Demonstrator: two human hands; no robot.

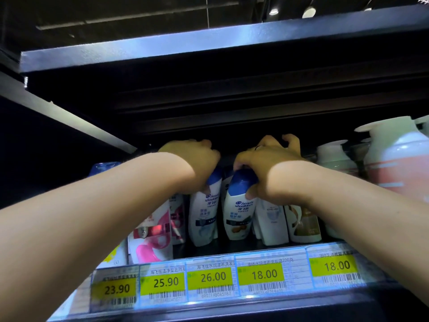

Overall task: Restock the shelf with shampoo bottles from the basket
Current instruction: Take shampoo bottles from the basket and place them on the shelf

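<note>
Upper shelf board (209, 40): dark, with a lit front edge, running overhead across the whole bay.
Shelf (202, 251): dark deck at about head height, crowded with upright bottles, a strip of price tags along its front lip.
Pump bottle (399, 166): big, white and pink, at the far right, with smaller pump bottles just beside it.
Left hand (192, 159): fingers curled down over the blue cap of the left Head & Shoulders bottle (203, 214), gripping it.
Right hand (269, 156): thumb and fingers clasp the blue cap of the right Head & Shoulders bottle (238, 212); a ring (258, 147) shows on one finger.
Task bottles: both white, standing on the shelf side by side mid-row, the right one tilted slightly left.
Neighbours: pink-patterned bottles (153, 238) to the left, a white bottle (270, 224) and a beige-labelled bottle (301, 224) to the right.
Price tags (213, 277): yellow-green, reading 23.90, 25.90, 26.00, 18.00, 18.00.
</note>
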